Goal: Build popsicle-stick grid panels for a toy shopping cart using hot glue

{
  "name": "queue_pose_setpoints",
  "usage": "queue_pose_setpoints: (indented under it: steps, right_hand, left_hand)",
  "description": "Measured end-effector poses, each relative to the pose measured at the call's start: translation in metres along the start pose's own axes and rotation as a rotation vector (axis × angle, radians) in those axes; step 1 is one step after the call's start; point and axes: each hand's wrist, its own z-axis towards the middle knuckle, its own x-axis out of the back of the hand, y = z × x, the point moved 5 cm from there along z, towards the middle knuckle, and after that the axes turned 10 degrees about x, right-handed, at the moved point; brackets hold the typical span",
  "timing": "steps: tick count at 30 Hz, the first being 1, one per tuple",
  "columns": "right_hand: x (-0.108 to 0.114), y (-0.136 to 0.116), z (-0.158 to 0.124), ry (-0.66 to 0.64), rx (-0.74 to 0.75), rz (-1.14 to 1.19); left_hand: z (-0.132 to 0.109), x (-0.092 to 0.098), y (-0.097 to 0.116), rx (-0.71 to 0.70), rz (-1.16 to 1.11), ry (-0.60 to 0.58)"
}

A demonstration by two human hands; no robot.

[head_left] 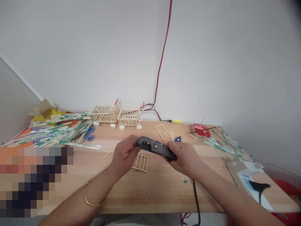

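Note:
Both hands are raised over the wooden table with a dark grey hand tool (162, 148) between them. It has a round pivot screw and a curved notch at its left end; I cannot tell its exact kind. My left hand (124, 153) is closed at the notched end, fingers pressed together. My right hand (184, 157) wraps the other end. Below the tool lies a small ladder-like frame of sticks (141, 163). Behind my right hand are an open stick frame (164, 133) and a small blue object (178, 139). Loose sticks (108, 153) lie left of my left hand.
Two stick carts with white wheels, one cart (104, 114) left of the other cart (129, 117), stand by the wall. Wrapped chopsticks (70, 131) and blue discs (90, 137) lie left. A red packet (201, 130), a yellow-handled tool (176, 121) and a box (252, 179) are right.

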Motion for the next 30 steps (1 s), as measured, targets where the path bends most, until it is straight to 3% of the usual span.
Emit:
queue_pose_setpoints:
  steps: [6,13,30]
  right_hand:
    - [0.004,0.002,-0.002,0.072,-0.107,0.359]
    - [0.011,0.000,-0.004,0.099,-0.059,0.235]
    - [0.010,-0.002,-0.004,0.051,-0.018,0.008]
  left_hand:
    - [0.000,-0.002,-0.005,0.121,-0.156,-0.017]
    - [-0.001,-0.011,-0.009,0.245,-0.230,-0.089]
    - [-0.001,-0.015,-0.004,0.265,-0.265,-0.113]
